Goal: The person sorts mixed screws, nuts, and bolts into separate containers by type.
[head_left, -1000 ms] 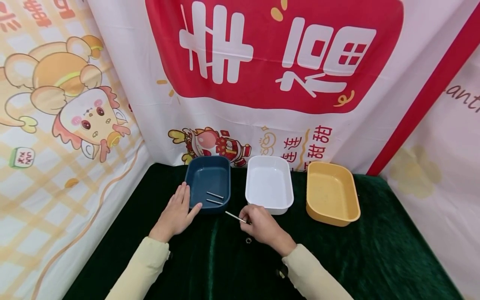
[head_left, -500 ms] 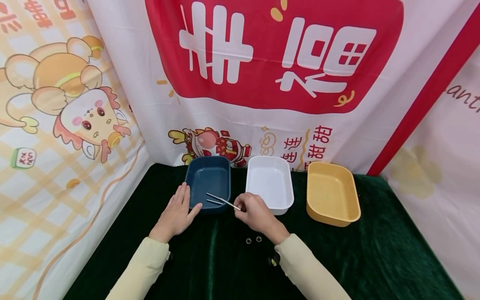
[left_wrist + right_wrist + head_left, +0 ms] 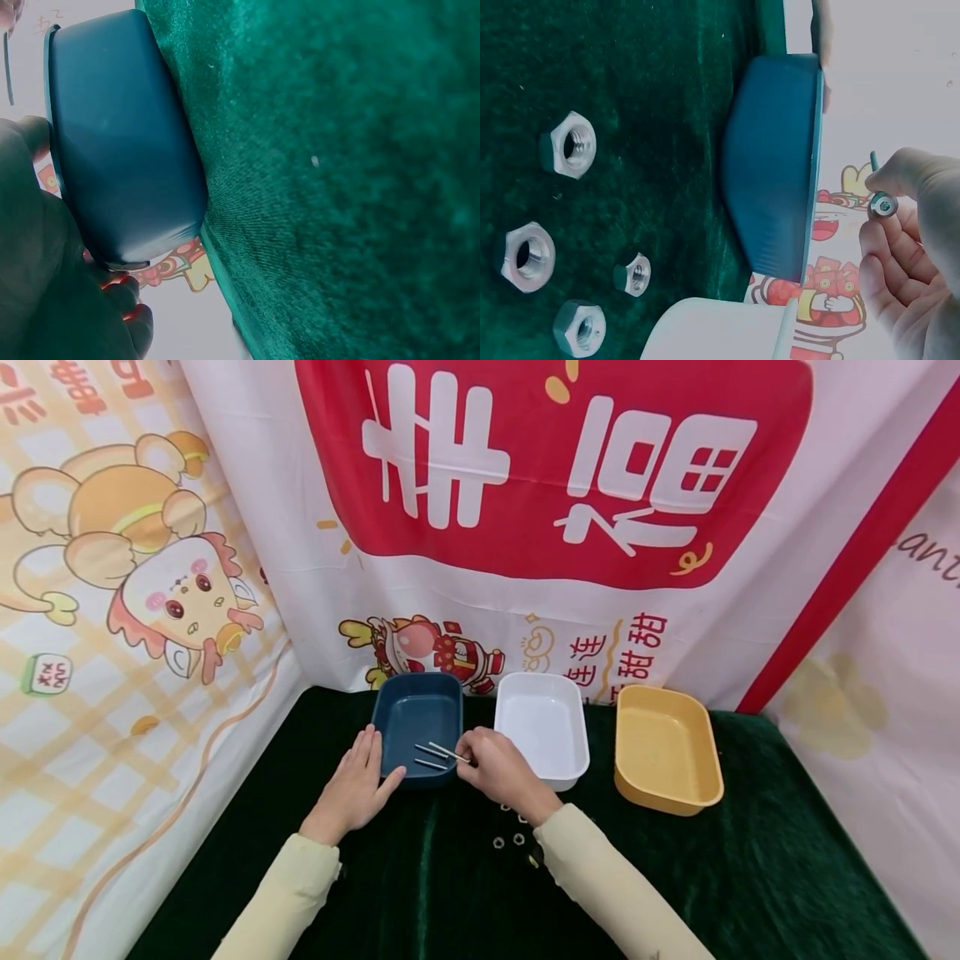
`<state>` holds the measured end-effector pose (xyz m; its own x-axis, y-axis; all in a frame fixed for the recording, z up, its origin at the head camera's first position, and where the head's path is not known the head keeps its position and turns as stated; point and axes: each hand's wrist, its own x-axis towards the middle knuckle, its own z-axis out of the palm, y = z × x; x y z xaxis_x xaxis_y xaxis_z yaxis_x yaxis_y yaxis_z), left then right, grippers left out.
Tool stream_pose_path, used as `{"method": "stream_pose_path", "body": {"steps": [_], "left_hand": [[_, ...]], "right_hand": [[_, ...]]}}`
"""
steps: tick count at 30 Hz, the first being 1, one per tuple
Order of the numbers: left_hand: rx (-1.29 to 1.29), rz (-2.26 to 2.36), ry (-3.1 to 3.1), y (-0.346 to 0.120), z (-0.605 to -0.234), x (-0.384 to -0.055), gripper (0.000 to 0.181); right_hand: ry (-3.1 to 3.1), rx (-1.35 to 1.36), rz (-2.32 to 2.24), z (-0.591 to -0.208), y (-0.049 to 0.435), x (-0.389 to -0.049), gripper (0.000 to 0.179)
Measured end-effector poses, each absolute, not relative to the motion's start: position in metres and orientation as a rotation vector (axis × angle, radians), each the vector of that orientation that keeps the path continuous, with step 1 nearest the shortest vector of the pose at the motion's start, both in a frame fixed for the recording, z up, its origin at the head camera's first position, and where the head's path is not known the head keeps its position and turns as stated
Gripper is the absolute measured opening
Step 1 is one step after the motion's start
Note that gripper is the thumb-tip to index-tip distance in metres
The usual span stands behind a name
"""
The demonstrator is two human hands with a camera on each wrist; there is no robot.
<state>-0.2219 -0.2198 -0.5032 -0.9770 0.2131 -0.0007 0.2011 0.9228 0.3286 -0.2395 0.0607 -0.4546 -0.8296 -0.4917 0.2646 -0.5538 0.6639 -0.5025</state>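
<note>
Pinched between thumb and fingers of the right hand [image 3: 501, 770]: one screw [image 3: 883, 205], held at its round, socketed head, with the shank aimed left over the near right part of the blue bin [image 3: 420, 710]. Likely metal, so light but dense, stiff, hard to damage, and perhaps slippery or quick to roll along the smooth shank. Best taken just below the head, with the wider rim as a stop against sliding. At the left and near rim of the blue bin, resting with fingers straight and thumb spread wide: the left hand [image 3: 352, 789]. Counted: three screws in all, with two loose screws [image 3: 430, 764] lying close together in the near part of the blue bin; cannot tell whether touching the held one. Also four nuts [image 3: 529, 259] on the table [image 3: 795, 843], on the near side of the white bin [image 3: 540, 727]; probably metal too, hard and small, best pinched across opposite flats. Finally, three bins in a row along the far edge: blue at left, white in the middle, yellow bin [image 3: 663, 743] at right; probably stiff, light plastic, best gripped by the rim.
</note>
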Motion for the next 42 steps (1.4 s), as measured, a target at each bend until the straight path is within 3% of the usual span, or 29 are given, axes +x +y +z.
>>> {"method": "stream_pose_path", "body": {"steps": [34, 42], "left_hand": [[0.346, 0.533, 3.062, -0.220, -0.507, -0.223, 0.091], [0.335, 0.517, 3.059, -0.221, -0.505, -0.222, 0.091]], "right_hand": [[-2.899, 0.825, 0.722, -0.478, 0.016, -0.291, 0.004], [-2.884, 0.791, 0.887, -0.478, 0.020, -0.293, 0.026]]}}
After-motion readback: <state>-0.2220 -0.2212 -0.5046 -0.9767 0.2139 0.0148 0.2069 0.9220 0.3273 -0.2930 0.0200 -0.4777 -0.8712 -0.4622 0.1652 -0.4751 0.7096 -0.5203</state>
